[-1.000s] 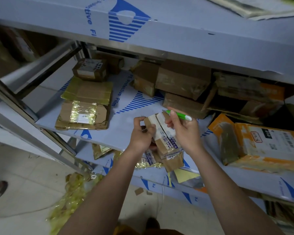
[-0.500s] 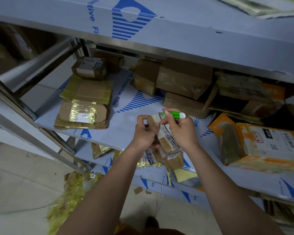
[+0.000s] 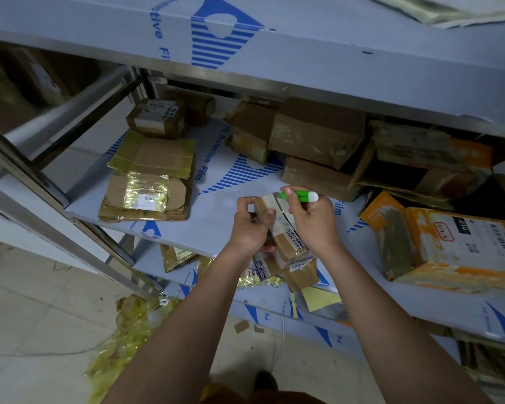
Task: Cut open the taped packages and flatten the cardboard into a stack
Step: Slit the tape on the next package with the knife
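Setting: metal shelving (image 3: 245, 220) wrapped in white film with blue print filled my view, with a pale tiled floor (image 3: 27, 330) at the near left.
Left grip: my left hand (image 3: 250, 225) was curled round the left side of a small taped package (image 3: 283, 231), thumb on its top edge.
Right grip: my right hand (image 3: 312, 221) pinched a green and white cutter (image 3: 299, 196) at the far top corner of that same package; I could not tell whether a blade was out.
Package: it was held in the air just above the near edge of the middle shelf, tilted, with a white label and brown tape across it.
Stack: flattened cardboard (image 3: 146, 196) with shiny yellow tape lay piled at the left of the middle shelf, and another flattened piece (image 3: 155, 154) lay just beyond it.
Far left: a small sealed box (image 3: 158, 118) sat behind the flattened pieces.
Far middle: several brown taped boxes (image 3: 315, 132) were heaped at the back of the shelf.
Right: an orange and white parcel (image 3: 455, 246) with a printed label rested on the shelf, well apart from my hands.
Lower shelf: more small packages (image 3: 301, 272) and crumpled tape lay directly under my hands.
Floor: a tangle of yellow tape scraps (image 3: 123, 339) lay by the shelf leg.
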The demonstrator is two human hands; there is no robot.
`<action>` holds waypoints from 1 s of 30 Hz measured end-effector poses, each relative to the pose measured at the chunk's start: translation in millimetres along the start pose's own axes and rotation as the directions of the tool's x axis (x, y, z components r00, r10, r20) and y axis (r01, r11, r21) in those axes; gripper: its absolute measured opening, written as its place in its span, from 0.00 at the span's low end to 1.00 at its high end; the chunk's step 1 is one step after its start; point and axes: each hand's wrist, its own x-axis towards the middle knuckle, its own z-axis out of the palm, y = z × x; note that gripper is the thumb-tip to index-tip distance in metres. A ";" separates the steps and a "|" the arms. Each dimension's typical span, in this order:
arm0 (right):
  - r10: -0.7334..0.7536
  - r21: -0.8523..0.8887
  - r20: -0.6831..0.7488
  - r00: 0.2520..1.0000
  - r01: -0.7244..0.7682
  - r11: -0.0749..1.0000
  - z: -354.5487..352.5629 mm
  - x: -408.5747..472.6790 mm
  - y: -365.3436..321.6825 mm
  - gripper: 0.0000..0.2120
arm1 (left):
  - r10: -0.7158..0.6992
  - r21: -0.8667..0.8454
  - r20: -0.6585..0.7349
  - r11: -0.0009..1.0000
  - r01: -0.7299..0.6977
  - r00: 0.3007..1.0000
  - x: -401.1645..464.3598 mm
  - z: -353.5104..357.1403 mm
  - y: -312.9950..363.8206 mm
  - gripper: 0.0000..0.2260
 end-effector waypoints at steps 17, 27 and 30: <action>-0.041 -0.039 0.053 0.998 0.043 0.998 -8.4 -3.8 1.0 0.06 | 0.009 0.020 0.002 1.000 -0.009 1.000 -1.5 0.9 1.2 0.11; -0.138 -0.180 0.193 0.972 0.173 0.968 -13.1 -0.2 11.6 0.07 | -0.007 0.006 -0.012 1.000 0.007 1.000 1.0 1.7 -0.9 0.11; -0.101 -0.225 0.207 0.973 0.147 0.963 -14.3 -0.2 12.5 0.07 | -0.011 0.005 -0.015 1.000 0.011 1.000 1.2 2.3 -1.2 0.11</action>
